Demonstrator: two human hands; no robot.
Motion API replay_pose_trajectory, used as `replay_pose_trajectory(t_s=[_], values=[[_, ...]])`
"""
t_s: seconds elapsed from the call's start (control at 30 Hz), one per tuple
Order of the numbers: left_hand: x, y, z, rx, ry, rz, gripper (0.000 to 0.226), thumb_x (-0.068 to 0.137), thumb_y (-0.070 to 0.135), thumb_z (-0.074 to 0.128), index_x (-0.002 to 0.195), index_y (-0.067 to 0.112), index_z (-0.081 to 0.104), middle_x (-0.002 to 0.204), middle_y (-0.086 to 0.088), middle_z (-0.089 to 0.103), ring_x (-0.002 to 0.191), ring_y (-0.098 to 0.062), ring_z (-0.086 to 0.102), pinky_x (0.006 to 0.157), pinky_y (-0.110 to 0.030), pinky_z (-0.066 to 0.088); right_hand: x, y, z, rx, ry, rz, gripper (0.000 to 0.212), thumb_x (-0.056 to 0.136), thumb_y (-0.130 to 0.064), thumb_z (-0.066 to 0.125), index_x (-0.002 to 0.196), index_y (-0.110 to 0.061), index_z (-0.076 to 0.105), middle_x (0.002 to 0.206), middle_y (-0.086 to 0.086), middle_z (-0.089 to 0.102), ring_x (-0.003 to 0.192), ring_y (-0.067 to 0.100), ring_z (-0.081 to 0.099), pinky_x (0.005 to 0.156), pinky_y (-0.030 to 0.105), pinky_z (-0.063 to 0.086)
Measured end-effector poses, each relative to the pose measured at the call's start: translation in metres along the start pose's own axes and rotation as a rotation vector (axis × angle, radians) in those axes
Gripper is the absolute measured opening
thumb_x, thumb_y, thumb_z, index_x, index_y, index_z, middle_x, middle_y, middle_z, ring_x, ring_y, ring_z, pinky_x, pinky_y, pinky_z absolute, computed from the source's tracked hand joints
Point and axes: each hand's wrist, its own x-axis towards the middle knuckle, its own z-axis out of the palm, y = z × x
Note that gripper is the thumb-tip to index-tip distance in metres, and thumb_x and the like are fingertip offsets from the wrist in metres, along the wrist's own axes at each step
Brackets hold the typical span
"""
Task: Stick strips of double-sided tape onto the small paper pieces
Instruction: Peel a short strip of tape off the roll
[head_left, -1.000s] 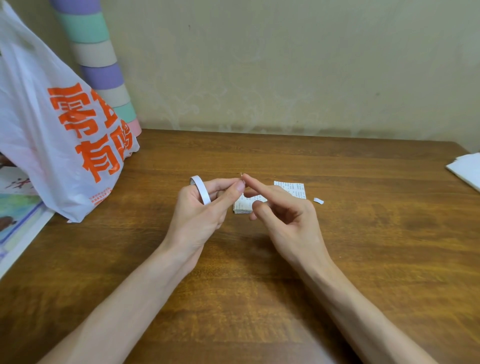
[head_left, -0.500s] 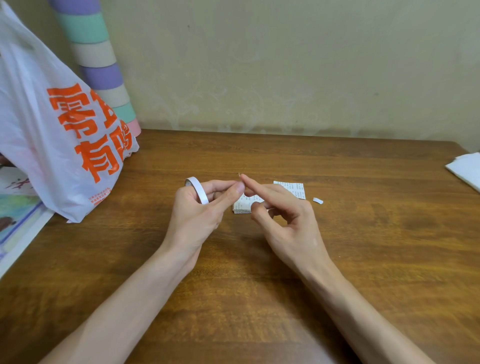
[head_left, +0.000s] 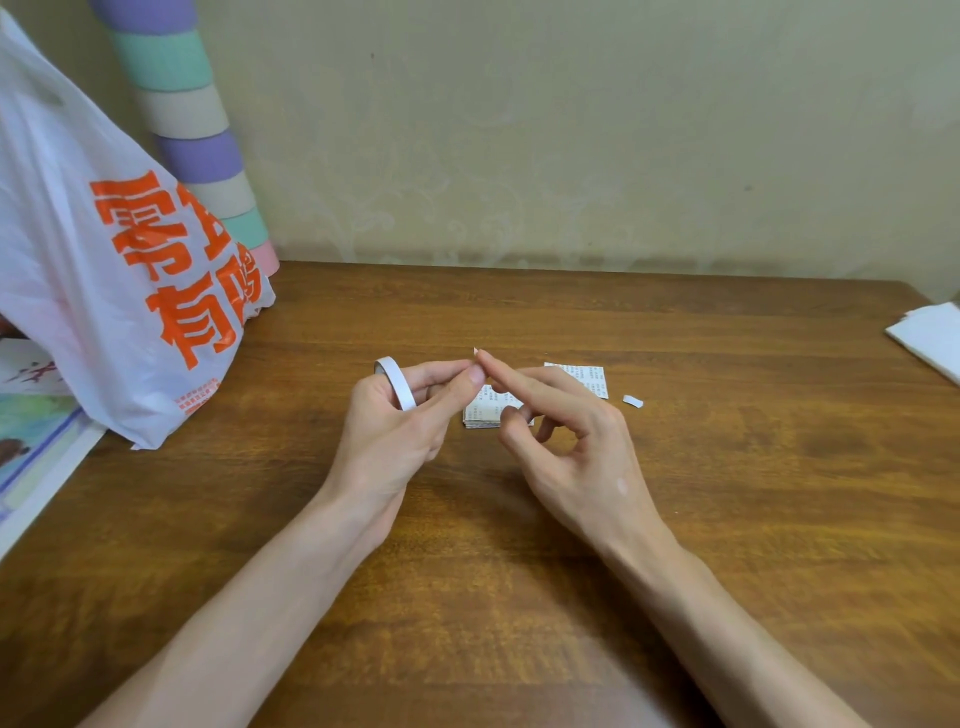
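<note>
Wooden table (head_left: 727, 519) across whole lower view; far edge at 12 o'clock against wall (head_left: 571, 130), right corner at 2. Crowded at 9–10: white plastic bag (head_left: 78, 270) w/ orange print standing on table, pastel striped tube (head_left: 182, 130) behind it by wall, printed booklets (head_left: 31, 441) at left frame edge, partly covered by bag. At 3, white paper sheets (head_left: 930, 338) on table's right edge. Bare wood from 4 through 8 around forearms, also 1–2 beyond hands. At centre, L hand (head_left: 389, 441), fingers curled round tape roll (head_left: 396, 382), roll on edge, thumb and index tips together at roll's 3 o'clock. Just beside, R hand (head_left: 576, 457), not gripping: index straight, tip touching L thumb tip, thumb bent, apart from index. Tiny white tape bit (head_left: 475, 352) at meeting fingertips; stuck to R index or joined to roll, can't tell. Flat on table behind fingertips, stack of small paper pieces (head_left: 485, 413), partly hidden by R fingers; single printed piece (head_left: 584, 376) at 1 o'clock of R hand. Small white scrap (head_left: 632, 400) at 3 of that piece, near, apart.
</note>
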Motion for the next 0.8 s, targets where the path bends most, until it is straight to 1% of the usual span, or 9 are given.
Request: replay_pose_trajectory(t_s=[0.13, 0.23, 0.33, 0.4, 0.47, 0.57, 0.7, 0.77, 0.8], values=[[0.0006, 0.0003, 0.0, 0.022, 0.016, 0.018, 0.015, 0.094, 0.027, 0.076, 0.105, 0.02, 0.084, 0.054, 0.004, 0.033, 0.062, -0.023, 0.019, 0.057, -0.038, 0.019, -0.0002, 0.0008, -0.0001, 0.035, -0.001, 0.025, 0.055, 0.092, -0.001, 0.062, 0.133, -0.036, 0.071, 0.103, -0.011, 0.071, 0.079, 0.018, 0.058, 0.07, 0.023, 0.048], [0.0009, 0.0008, 0.0004, 0.025, 0.015, 0.022, 0.013, 0.094, 0.026, 0.076, 0.103, 0.021, 0.084, 0.054, 0.005, 0.033, 0.063, -0.024, 0.018, 0.057, -0.038, 0.018, -0.0003, 0.0005, 0.0, 0.098, -0.002, 0.064, 0.055, 0.092, 0.002, 0.062, 0.131, -0.036, 0.073, 0.102, -0.013, 0.072, 0.075, 0.013, 0.057, 0.071, 0.02, 0.047], [0.0004, 0.0013, 0.0007, 0.029, 0.009, 0.025, 0.013, 0.095, 0.027, 0.075, 0.102, 0.021, 0.084, 0.053, 0.007, 0.034, 0.062, -0.022, 0.018, 0.057, -0.037, 0.017, 0.0003, -0.0004, -0.0008, 0.142, -0.004, 0.096, 0.055, 0.093, 0.002, 0.06, 0.129, -0.036, 0.073, 0.105, -0.012, 0.074, 0.072, 0.007, 0.057, 0.072, 0.021, 0.048], [0.0003, 0.0014, 0.0006, 0.041, 0.012, 0.032, 0.013, 0.094, 0.027, 0.076, 0.101, 0.02, 0.084, 0.051, 0.009, 0.037, 0.058, -0.017, 0.021, 0.053, -0.032, 0.019, 0.0003, -0.0013, -0.0011, 0.147, -0.004, 0.104, 0.055, 0.092, 0.002, 0.06, 0.129, -0.037, 0.074, 0.1, -0.016, 0.072, 0.072, 0.005, 0.057, 0.072, 0.022, 0.049], [0.0, 0.0017, 0.0007, 0.065, 0.019, 0.041, 0.013, 0.093, 0.027, 0.077, 0.099, 0.018, 0.084, 0.05, 0.01, 0.04, 0.055, -0.013, 0.025, 0.05, -0.022, 0.027, 0.0002, -0.0022, -0.0014, 0.142, -0.006, 0.109, 0.054, 0.093, 0.002, 0.061, 0.128, -0.036, 0.074, 0.096, -0.02, 0.07, 0.071, 0.006, 0.056, 0.072, 0.02, 0.048], [0.0001, 0.0024, 0.0006, 0.095, 0.025, 0.057, 0.012, 0.092, 0.023, 0.077, 0.096, 0.013, 0.083, 0.049, 0.012, 0.042, 0.048, -0.006, 0.033, 0.051, -0.01, 0.036, 0.0005, -0.0035, -0.0005, 0.137, -0.01, 0.118, 0.051, 0.092, 0.0, 0.061, 0.127, -0.036, 0.075, 0.104, -0.012, 0.073, 0.071, 0.008, 0.057, 0.071, 0.021, 0.05], [-0.0001, 0.0038, 0.0011, 0.155, 0.025, 0.073, 0.011, 0.093, 0.02, 0.076, 0.095, 0.01, 0.082, 0.05, 0.012, 0.045, 0.046, -0.002, 0.046, 0.052, -0.007, 0.04, 0.0015, -0.0046, 0.0007, 0.193, 0.006, 0.169, 0.046, 0.089, -0.01, 0.06, 0.122, -0.037, 0.077, 0.107, -0.009, 0.076, 0.072, 0.013, 0.064, 0.07, 0.022, 0.05], [-0.0011, 0.0045, 0.0014, 0.164, 0.023, 0.08, 0.012, 0.093, 0.019, 0.076, 0.096, 0.009, 0.081, 0.049, 0.014, 0.046, 0.045, -0.001, 0.048, 0.052, -0.006, 0.04, 0.0022, -0.0057, -0.0005, 0.254, 0.008, 0.209, 0.043, 0.09, -0.008, 0.061, 0.12, -0.034, 0.079, 0.108, -0.007, 0.077, 0.074, 0.019, 0.068, 0.072, 0.028, 0.054], [-0.0012, 0.0048, 0.0016, 0.168, 0.023, 0.082, 0.012, 0.093, 0.019, 0.076, 0.096, 0.009, 0.081, 0.048, 0.015, 0.046, 0.045, -0.001, 0.049, 0.052, -0.006, 0.04, 0.0028, -0.0062, -0.0013, 0.29, 0.003, 0.226, 0.042, 0.092, -0.004, 0.062, 0.119, -0.031, 0.079, 0.108, -0.005, 0.078, 0.073, 0.018, 0.068, 0.072, 0.027, 0.054]])
